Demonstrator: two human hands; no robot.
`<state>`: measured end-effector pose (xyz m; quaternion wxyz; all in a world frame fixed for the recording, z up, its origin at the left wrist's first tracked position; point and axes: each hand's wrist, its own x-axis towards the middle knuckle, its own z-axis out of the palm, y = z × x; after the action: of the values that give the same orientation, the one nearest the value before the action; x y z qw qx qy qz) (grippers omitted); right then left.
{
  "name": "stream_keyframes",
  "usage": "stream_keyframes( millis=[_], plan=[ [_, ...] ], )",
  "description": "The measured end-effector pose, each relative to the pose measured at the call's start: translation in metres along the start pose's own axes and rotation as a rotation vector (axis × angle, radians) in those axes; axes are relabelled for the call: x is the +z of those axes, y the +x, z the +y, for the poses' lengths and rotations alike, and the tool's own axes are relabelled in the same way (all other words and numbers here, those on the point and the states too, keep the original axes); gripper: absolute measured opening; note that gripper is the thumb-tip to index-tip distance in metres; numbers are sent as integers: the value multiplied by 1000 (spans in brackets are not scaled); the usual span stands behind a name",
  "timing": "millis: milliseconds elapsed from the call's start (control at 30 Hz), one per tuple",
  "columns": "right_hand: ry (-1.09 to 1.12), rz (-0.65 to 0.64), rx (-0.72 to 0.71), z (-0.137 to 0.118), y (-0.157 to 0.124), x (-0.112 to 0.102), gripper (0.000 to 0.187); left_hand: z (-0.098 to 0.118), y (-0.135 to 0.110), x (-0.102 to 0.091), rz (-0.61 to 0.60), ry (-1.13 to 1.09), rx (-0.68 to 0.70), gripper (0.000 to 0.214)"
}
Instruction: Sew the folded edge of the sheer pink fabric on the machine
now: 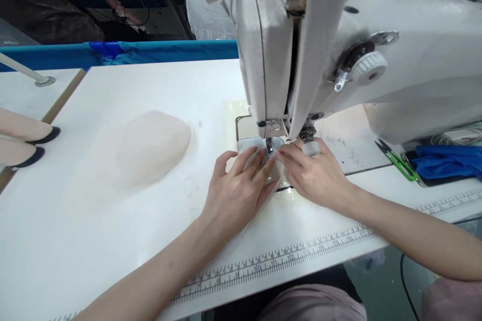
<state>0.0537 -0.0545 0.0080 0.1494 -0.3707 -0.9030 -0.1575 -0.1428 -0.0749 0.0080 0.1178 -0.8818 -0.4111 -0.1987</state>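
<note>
A piece of thin, sheer white fabric (248, 144) lies under the needle area of a white sewing machine (267, 55). My left hand (239, 183) rests on it just left of the presser foot (269, 145), fingers apart and slightly bent, tips pressing down. To the right of the foot, my right hand (314, 173) has its thumb and fingers drawn together at the fabric's edge, close to the needle. Much of the fabric is hidden beneath both hands.
A pale beige rounded patch (154, 148) shows on the white table (124, 241). Green thread snips (401, 163) and blue cloth (448, 161) lie at right. A printed ruler strip (271, 263) follows the front edge. Two beige shapes with black tips (26, 143) protrude from the left.
</note>
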Motion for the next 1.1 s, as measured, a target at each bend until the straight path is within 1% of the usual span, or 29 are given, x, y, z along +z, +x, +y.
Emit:
stream_keyframes(
  millis=[100,200,267,333,367,433,500,533,567,633,700,767,800,867,967,1100],
  plan=[
    [10,-12,0,1,0,1,28,-1,1,3,-9,-10,-8,31],
    [10,22,2,2,0,0,28,-1,1,1,-17,-21,-13,31],
    [15,58,-5,2,-1,-1,29,0,0,-5,-4,-41,-12,29],
    [40,73,-34,3,-1,-3,32,1,-1,-15,-15,-118,-22,24],
    [57,74,-57,3,-2,-4,33,2,-2,-20,-49,-172,-28,23],
    [95,94,-108,4,-2,-5,30,5,-3,-28,-157,-244,-29,28],
    [131,135,-129,6,-2,-3,27,6,-3,-29,-241,-227,-26,23],
    [159,168,-126,7,-2,-2,26,6,-3,-27,-249,-198,-28,18],
    [201,200,-112,8,-2,0,25,5,-2,-24,-237,-176,-40,17],
    [323,233,-50,10,-2,4,20,1,2,-16,-214,-209,-99,24],
    [454,234,48,12,-1,6,18,-5,7,-10,-221,-346,-218,27],
    [537,206,146,13,0,8,20,-12,13,-8,-233,-517,-342,29],
    [558,197,179,13,1,8,21,-15,17,-8,-235,-578,-372,30],
    [572,190,213,13,4,8,22,-18,22,-9,-252,-619,-361,29],
    [560,188,234,12,8,8,22,-21,28,-11,-284,-590,-288,33],
    [545,181,248,12,8,9,20,-25,29,-11,-293,-620,-267,39]
  ],
)
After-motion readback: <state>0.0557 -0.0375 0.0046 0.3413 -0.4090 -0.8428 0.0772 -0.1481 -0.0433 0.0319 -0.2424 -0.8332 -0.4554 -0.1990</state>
